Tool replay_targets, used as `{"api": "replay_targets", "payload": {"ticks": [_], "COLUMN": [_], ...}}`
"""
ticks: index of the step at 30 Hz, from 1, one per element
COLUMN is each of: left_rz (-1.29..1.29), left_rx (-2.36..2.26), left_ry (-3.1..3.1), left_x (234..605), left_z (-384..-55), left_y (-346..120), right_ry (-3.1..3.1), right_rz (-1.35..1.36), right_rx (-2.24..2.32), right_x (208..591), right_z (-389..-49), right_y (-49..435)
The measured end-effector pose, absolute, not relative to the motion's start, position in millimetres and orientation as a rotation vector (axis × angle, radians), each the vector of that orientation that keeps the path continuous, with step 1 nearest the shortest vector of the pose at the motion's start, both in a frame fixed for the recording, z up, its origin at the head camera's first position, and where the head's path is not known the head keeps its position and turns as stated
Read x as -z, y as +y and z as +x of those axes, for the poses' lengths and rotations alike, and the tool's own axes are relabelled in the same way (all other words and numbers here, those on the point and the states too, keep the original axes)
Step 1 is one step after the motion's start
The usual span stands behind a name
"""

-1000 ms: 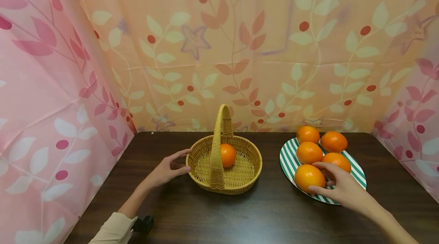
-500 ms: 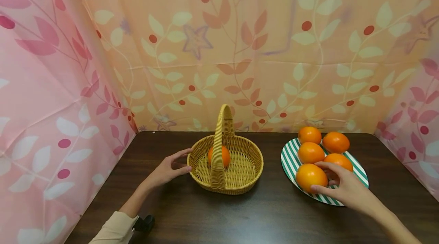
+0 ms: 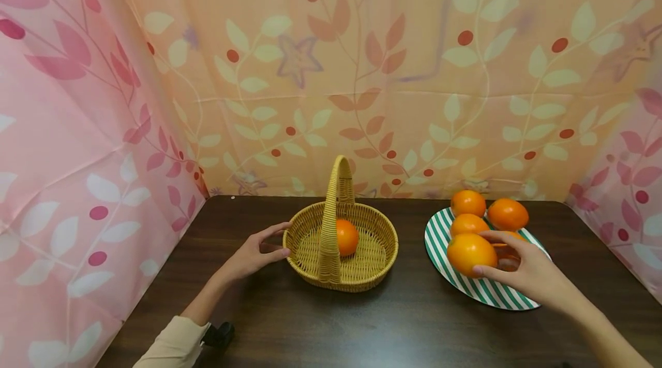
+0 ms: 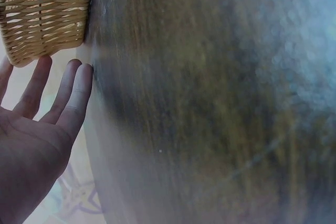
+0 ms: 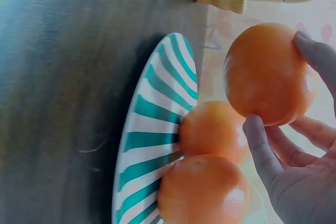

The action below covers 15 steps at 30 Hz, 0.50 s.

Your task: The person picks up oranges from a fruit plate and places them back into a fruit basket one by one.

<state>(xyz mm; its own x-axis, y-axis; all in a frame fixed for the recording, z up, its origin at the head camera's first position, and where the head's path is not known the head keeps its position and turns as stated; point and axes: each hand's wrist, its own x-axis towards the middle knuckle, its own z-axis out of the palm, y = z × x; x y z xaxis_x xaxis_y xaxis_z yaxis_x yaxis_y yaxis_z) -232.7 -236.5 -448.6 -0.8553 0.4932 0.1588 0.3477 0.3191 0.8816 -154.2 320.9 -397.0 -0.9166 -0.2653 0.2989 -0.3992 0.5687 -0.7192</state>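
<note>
My right hand (image 3: pixel 535 273) grips an orange (image 3: pixel 472 255) between thumb and fingers, raised over the front of a green-and-white striped plate (image 3: pixel 438 244). In the right wrist view that orange (image 5: pixel 268 74) is clear of the plate, with other oranges beneath it. To the left, a woven yellow basket (image 3: pixel 368 259) with a tall handle holds one orange (image 3: pixel 347 237), partly behind the handle. My left hand (image 3: pixel 253 254) touches the basket's left rim with thumb and fingertips. Its fingers (image 4: pixel 79 90) look nearly straight below the basket wall in the left wrist view.
Several more oranges (image 3: pixel 508 214) sit grouped on the plate's back part. The dark wooden table (image 3: pixel 341 328) ends at a floral curtain (image 3: pixel 310 98) behind, with pink cloth (image 3: pixel 67 172) along the left side. A black strap piece (image 3: pixel 219 335) shows by the left sleeve.
My right hand has lifted the front orange up off the plate. Inside the basket the orange rolled left and then back right. The left hand stays at the rim.
</note>
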Motion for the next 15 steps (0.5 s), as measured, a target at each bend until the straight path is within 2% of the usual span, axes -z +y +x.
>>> {"api": "replay_targets", "payload": {"ticks": [15], "left_rz": [0.772], "left_rx": [-1.549], "left_ry": [2.467], "left_x": [449.2], "left_z": [-234.1], "left_y": [-236.8], "right_ry": [-2.569], "right_rz": [0.654], "right_rx": [-1.364], "right_x": [387.6], "right_z": [-181.4], "right_y": [307.7]}}
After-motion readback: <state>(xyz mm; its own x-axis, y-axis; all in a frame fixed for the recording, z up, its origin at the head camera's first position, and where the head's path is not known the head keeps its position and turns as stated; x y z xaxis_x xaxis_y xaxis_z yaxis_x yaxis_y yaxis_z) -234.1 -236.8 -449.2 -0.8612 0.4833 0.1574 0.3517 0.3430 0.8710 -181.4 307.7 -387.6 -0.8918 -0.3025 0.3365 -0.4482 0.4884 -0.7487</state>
